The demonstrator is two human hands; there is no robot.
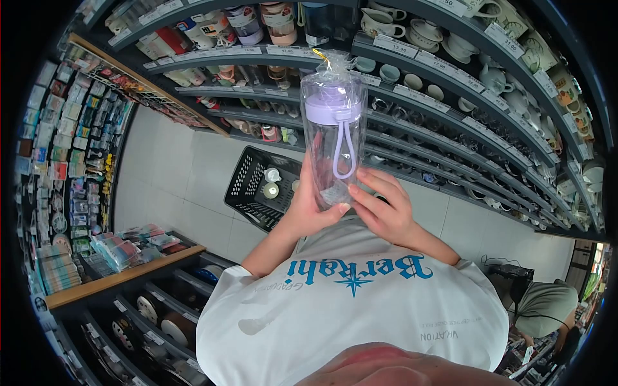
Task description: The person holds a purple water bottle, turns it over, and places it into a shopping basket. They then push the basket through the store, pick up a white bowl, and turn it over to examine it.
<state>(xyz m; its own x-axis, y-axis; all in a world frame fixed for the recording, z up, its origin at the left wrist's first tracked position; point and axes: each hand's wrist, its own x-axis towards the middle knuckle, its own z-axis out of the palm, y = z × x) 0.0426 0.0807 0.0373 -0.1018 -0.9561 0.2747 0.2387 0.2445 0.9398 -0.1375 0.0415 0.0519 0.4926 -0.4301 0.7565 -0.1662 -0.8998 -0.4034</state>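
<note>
A clear water bottle [324, 135] with a lilac lid and a lilac carrying loop stands nearly upright in front of me. It is wrapped in clear plastic film, gathered at the top with a gold tie. My left hand [313, 202] wraps round the lower part from the left, thumb across the front near the base and the other fingers partly hidden behind. From the right, my right hand [387, 204] grips the bottle's lower side with bent fingers, the fingertips against the film.
On the floor is a black shopping basket [248, 186] holding several pale cups. Shelves of cups, teapots and bottles [280, 22] line the far side. A low shelf [129, 276] with plates and packets is at left. Another person [544, 305] is at lower right.
</note>
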